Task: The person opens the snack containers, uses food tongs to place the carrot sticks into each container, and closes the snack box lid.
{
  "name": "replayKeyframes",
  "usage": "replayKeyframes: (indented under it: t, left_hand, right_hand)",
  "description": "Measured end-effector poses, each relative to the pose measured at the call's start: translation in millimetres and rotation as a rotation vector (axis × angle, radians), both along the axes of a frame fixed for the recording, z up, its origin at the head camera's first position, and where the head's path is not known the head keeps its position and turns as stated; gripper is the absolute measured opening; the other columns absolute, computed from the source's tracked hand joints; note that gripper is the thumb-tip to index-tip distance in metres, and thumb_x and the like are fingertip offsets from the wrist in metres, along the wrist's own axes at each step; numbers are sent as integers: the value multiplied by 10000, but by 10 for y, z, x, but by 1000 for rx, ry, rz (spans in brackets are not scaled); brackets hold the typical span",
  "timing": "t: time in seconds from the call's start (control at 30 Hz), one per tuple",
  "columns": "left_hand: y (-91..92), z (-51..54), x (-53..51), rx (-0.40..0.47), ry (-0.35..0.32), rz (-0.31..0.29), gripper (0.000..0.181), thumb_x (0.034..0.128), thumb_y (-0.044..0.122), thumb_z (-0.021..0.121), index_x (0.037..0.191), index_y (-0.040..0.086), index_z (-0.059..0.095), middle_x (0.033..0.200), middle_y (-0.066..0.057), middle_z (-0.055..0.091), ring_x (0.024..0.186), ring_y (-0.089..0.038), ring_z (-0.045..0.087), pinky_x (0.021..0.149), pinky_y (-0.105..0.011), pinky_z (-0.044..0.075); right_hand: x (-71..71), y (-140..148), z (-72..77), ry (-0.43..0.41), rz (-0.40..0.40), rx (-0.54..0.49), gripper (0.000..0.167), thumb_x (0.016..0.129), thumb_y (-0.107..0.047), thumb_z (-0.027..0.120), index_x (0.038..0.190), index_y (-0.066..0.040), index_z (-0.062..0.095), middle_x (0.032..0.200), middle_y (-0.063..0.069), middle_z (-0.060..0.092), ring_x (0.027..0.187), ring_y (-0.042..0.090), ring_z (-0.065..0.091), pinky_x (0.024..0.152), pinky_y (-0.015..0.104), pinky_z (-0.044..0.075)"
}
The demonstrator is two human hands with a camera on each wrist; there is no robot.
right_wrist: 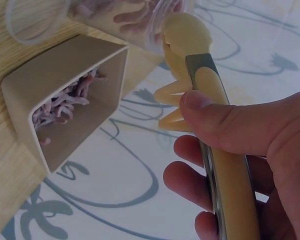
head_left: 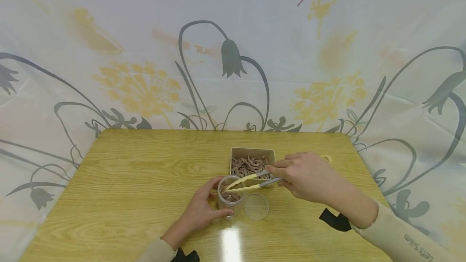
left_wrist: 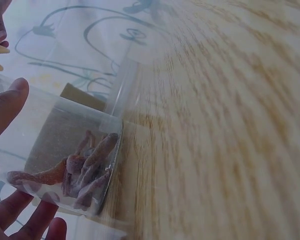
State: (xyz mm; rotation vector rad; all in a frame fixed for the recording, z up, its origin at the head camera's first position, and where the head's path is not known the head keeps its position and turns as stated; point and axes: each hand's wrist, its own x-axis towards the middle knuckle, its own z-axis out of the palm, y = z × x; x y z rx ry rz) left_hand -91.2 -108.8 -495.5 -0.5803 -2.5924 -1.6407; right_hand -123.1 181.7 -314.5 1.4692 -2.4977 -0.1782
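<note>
My left hand (head_left: 199,209) grips a clear jar (head_left: 223,205), thumb on the near side and fingers round the far side. In the left wrist view, brown dried strips (left_wrist: 87,165) lie in the bottom of the jar. My right hand (head_left: 309,177) holds tongs (head_left: 251,186) with pale yellow tips, and those tips reach into the jar's mouth. Whether they pinch a strip cannot be told. Behind the jar, a beige box (right_wrist: 65,65) holds many similar strips (right_wrist: 65,102). In the right wrist view, the thumb presses along the tongs' handle.
A clear round lid (head_left: 256,207) lies on the wooden table (head_left: 145,177) to the right of the jar. Past my right hand lies a small yellow ring (head_left: 326,158). A flower-printed cloth (head_left: 145,43) hangs behind the table.
</note>
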Motion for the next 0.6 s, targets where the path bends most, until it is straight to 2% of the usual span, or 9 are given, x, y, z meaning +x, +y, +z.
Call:
replayKeyframes:
  t: [0.43,0.6]
  left_hand:
    - [4,20,13,3,11,2,856,665,266,936,1401,306,500,1241,118,598,1117,-153,561,847,-366,536]
    - [-2,10,14,-1,8,4,854,667,266,935,1403,280,501,1245,42,613,1118,-167,560,845,-369,535]
  right_hand:
    - [-30,53,-6,-31,-69,-43,470,761,-199,857,1205,-116,727,1091,60,737,941,269,706,760,430,585]
    - [-84,126,17,-58,-117,-79,463,770,-205,853,1208,-122,727,1106,47,733,884,229,708,705,405,586]
